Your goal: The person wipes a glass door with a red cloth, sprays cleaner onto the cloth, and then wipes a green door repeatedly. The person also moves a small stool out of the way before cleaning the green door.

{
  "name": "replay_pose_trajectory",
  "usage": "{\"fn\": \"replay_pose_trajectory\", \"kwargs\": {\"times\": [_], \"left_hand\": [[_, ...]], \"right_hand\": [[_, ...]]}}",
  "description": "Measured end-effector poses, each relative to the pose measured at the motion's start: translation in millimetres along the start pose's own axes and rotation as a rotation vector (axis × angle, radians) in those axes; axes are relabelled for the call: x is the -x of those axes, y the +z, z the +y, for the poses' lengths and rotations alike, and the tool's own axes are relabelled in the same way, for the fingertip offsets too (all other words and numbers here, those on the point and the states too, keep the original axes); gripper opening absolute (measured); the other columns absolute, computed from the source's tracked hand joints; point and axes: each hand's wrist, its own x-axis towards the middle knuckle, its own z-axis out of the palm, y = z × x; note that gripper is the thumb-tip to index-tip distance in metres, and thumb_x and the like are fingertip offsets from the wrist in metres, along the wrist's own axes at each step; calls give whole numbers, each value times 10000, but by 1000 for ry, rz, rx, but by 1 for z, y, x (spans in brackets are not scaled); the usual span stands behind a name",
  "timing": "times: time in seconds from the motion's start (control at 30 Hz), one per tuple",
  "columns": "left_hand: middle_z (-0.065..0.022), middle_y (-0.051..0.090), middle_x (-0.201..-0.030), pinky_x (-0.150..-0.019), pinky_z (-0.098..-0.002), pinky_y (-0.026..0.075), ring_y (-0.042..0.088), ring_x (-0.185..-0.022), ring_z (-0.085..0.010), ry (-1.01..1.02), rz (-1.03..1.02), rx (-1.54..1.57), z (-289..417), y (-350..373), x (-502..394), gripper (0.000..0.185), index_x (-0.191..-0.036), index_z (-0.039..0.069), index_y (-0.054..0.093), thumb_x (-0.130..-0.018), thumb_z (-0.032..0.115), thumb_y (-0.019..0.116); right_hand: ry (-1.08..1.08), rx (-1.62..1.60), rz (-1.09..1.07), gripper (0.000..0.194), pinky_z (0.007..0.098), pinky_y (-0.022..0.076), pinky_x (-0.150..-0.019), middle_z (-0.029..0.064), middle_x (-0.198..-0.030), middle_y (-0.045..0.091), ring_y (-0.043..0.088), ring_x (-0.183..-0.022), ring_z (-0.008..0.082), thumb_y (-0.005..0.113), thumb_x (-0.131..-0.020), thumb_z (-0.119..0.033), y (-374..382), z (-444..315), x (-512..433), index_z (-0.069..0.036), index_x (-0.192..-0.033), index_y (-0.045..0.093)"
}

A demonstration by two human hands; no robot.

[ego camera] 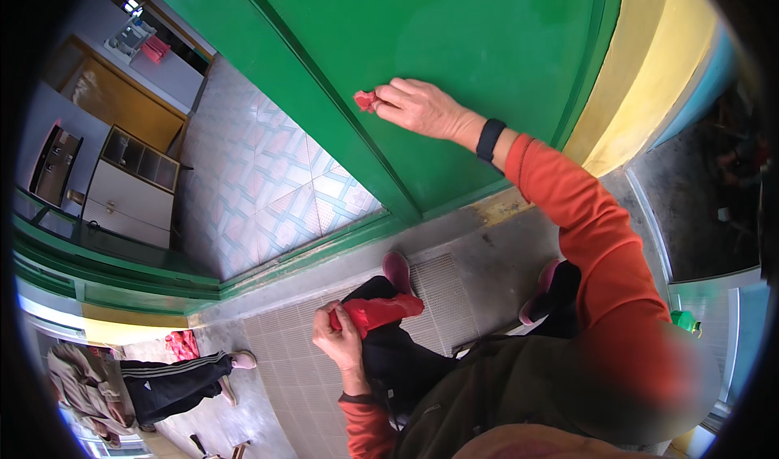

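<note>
A small crumpled red scrap is pinched in the fingertips of my right hand. That hand is against or just in front of a green door panel, near its left raised moulding; I cannot tell whether it touches. A black band circles the wrist. Lower down, my left hand grips a larger bunched red piece, paper or thin cloth, whose free end extends to the right above my dark trousers. Part of the piece is hidden inside the fingers.
Left of the panel, an opening shows a tiled floor and a white cabinet. A raised sill runs along it. Beneath me lies a ribbed mat. Another person stands at lower left, near a red bag.
</note>
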Motion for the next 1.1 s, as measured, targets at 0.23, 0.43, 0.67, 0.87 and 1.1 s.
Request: {"fn": "replay_pose_trajectory", "kwargs": {"times": [0.23, 0.43, 0.67, 0.87, 1.1], "left_hand": [[-144, 694, -871, -746, -397, 543, 689, -795, -317, 24, -6, -59, -6, 1, 0, 68, -925, 7, 693, -879, -11, 646], [-155, 687, -857, -742, -393, 536, 682, -788, -318, 3, -17, -35, -1, -1, 0, 53, -912, -3, 690, -880, -1, 648], [-169, 694, -855, -740, -405, 532, 680, -783, -335, 38, -24, -85, 2, 3, -4, 57, -911, -13, 691, -886, 20, 651], [-174, 690, -842, -730, -411, 530, 676, -770, -341, 59, -40, -86, 7, 7, -2, 60, -893, -17, 686, -889, 21, 640], [-178, 683, -829, -721, -420, 528, 671, -756, -344, 58, -27, -110, 4, 6, -3, 68, -896, -19, 685, -890, 29, 638]], "right_hand": [[387, 159, 256, 116, 327, 548, -683, 49, -858, 525, 585, -778, 205, 668, -814, -76, -22, 47, -39, -114, -907, 611], [240, 164, 136, 95, 333, 541, -705, 30, -848, 531, 587, -783, 214, 652, -815, -64, -33, 52, -16, -126, -878, 617], [773, 272, 481, 30, 433, 517, -689, 115, -873, 573, 599, -824, 314, 655, -881, -73, -48, 84, -8, -76, -885, 626], [454, 230, 211, 110, 332, 551, -663, 57, -858, 585, 614, -815, 208, 690, -836, -62, -40, 81, 27, -109, -932, 658], [1017, 380, 607, 51, 425, 515, -686, 136, -901, 589, 615, -820, 328, 678, -882, -34, -86, 118, 46, -66, -916, 655]]}}
